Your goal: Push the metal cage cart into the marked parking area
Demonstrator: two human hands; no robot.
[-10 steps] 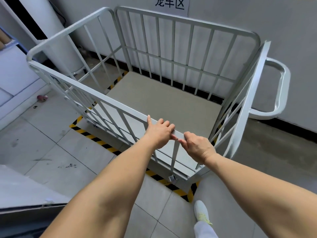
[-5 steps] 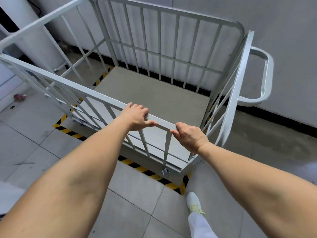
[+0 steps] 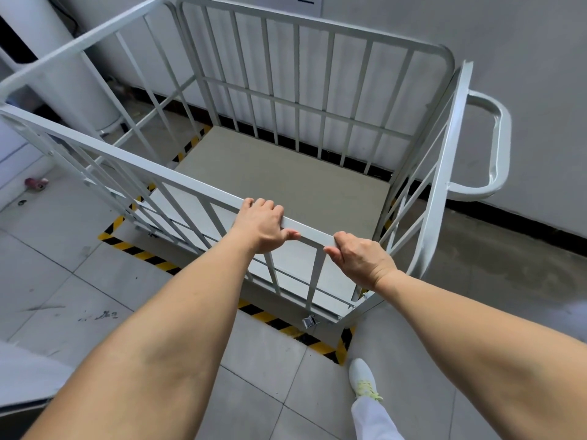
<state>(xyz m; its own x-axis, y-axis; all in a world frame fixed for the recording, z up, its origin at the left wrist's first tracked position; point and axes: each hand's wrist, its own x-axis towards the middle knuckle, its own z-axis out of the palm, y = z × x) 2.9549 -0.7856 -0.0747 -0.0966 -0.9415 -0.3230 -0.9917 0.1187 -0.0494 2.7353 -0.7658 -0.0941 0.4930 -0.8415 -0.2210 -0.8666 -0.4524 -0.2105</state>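
Grey-painted, the barred metal cage cart (image 3: 286,173) now sits almost wholly inside the yellow-and-black striped floor marking (image 3: 276,322), where our left hand (image 3: 262,227) has slid leftward along the top rail, both it and our right hand (image 3: 362,258) clamped there, so we judge parking nearly done.

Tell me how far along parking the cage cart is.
Mostly done: the cage cart sits between the yellow-black floor tape and the wall, its far side close to the wall. In hand: the left hand and right hand each have a grip on the near top rail. Left: a final nudge if needed, since the near edge sits right over the tape, then letting go.
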